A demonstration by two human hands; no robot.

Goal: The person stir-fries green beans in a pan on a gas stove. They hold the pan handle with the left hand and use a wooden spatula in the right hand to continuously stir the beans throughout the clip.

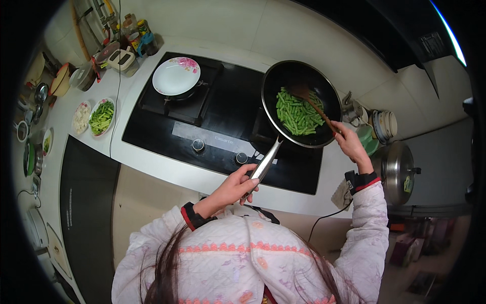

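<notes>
My left hand grips the metal handle of a black wok over the right burner of a black glass gas hob. Cut green beans lie in the wok. My right hand holds a wooden spatula, its blade resting at the far edge of the beans. A white plate with pink flowers sits over the left burner. Left of the hob stand a plate of chopped green vegetable pieces and a dish of white chunks.
A stainless-steel pot, stacked bowls and a metal kettle stand right of the hob. Bottles and a lidded plastic container are at the back left. A thin cable hangs down on the left.
</notes>
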